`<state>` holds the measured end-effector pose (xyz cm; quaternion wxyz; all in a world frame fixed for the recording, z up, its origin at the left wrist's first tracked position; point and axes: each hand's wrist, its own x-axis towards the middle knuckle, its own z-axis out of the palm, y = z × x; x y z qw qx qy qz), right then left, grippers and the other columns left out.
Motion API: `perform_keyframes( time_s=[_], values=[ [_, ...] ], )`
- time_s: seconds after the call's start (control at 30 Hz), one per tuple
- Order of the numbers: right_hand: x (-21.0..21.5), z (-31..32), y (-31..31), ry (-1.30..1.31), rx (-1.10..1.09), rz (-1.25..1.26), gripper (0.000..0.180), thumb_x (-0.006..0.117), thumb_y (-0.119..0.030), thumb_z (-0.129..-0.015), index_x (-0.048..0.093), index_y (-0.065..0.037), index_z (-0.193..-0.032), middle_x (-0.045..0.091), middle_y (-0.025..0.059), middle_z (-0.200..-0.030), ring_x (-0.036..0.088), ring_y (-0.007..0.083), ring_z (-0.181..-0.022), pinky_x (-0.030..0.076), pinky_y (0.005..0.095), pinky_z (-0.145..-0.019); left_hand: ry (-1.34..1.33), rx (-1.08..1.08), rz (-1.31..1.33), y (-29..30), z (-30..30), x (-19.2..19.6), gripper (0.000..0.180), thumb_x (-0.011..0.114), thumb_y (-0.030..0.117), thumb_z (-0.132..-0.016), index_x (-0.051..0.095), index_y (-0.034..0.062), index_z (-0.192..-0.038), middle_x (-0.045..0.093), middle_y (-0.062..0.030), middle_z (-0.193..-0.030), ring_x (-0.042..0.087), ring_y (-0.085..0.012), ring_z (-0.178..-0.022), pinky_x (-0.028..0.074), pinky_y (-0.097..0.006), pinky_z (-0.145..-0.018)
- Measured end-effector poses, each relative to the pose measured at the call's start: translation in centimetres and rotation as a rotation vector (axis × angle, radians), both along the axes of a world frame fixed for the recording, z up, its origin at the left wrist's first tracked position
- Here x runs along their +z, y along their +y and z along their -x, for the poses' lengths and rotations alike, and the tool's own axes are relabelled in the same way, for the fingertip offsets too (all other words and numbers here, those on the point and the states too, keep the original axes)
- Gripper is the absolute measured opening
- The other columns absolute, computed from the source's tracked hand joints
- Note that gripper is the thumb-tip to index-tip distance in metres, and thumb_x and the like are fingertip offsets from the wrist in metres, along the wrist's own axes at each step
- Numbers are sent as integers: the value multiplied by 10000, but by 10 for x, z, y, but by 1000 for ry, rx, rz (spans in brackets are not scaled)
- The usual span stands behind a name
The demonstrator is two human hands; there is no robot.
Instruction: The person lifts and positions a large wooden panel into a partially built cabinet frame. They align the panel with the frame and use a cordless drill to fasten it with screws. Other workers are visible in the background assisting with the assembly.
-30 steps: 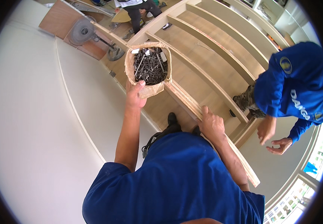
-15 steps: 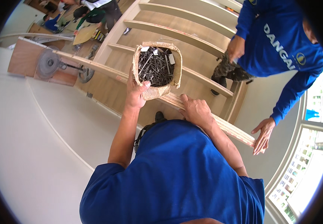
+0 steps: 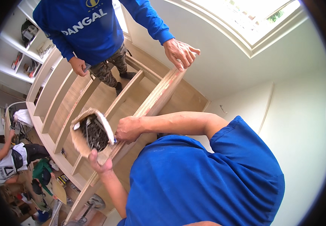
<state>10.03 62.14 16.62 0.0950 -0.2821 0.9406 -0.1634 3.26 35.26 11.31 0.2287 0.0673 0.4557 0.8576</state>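
My left hand (image 3: 99,164) holds a torn cardboard box (image 3: 81,140) from beneath; it is full of dark screws (image 3: 92,134). My right hand (image 3: 127,129) is curled just beside the box's rim, its fingers closed on the edge of a long plywood plank (image 3: 159,98). The plank runs from beneath my hands up to a co-worker's hand (image 3: 180,52), which rests on its far end. What, if anything, sits inside my right fist is hidden.
The co-worker in a blue sweatshirt (image 3: 84,30) stands inside a large wooden shelf frame (image 3: 63,113) lying on the floor, a small object in the other hand (image 3: 79,67). Two more people (image 3: 10,162) crouch at the left. White wall shelves (image 3: 20,60) and a saw (image 3: 91,203) are nearby.
The view has swung round, so the co-worker now stands at the top. My right hand has slid along the plank to the box's rim. My left hand still holds the box.
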Motion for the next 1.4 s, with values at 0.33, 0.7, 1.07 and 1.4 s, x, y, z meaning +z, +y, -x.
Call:
perform_keyframes(
  time_s=[0.33, 0.7, 1.07, 1.4],
  values=[
    [-15, -2, -4, 78, -45, 56, 473, 817, -285, -798, 744, -86, -1221, 777, 206, -1181, 741, 391, -1141, 611, 503, -954, -124, -574, -124, 188, 37, 67, 625, 712, 318, -958, 567, -4, -1475, 713, -177, -1376, 742, -319, -1172, 618, -506, -1005],
    [-34, -10, -1, 305, -71, 226, 318, 742, -176, -841, 764, -61, -1137, 790, 189, -1132, 770, 374, -1033, 629, 492, -847, -152, -573, -54, 256, 34, 72, 579, 735, 290, -948, 583, 29, -1442, 751, -141, -1275, 764, -273, -1085, 675, -446, -836],
    [-77, 2, -10, 501, 42, 398, 358, 633, -176, -958, 735, -31, -1269, 744, 228, -1275, 693, 387, -1240, 497, 538, -1110, -219, -643, -70, 280, 46, 54, 593, 766, 239, -864, 595, 51, -1400, 733, -88, -1112, 745, -206, -1029, 640, -399, -862],
    [-45, -5, -11, 217, 115, 407, 442, 666, -180, -953, 691, -23, -1366, 704, 226, -1370, 644, 403, -1313, 477, 534, -1138, -112, -711, -55, 311, 46, 78, 704, 754, 303, -927, 478, 194, -1566, 728, -17, -1196, 752, -163, -1056, 638, -339, -661]
  ],
)
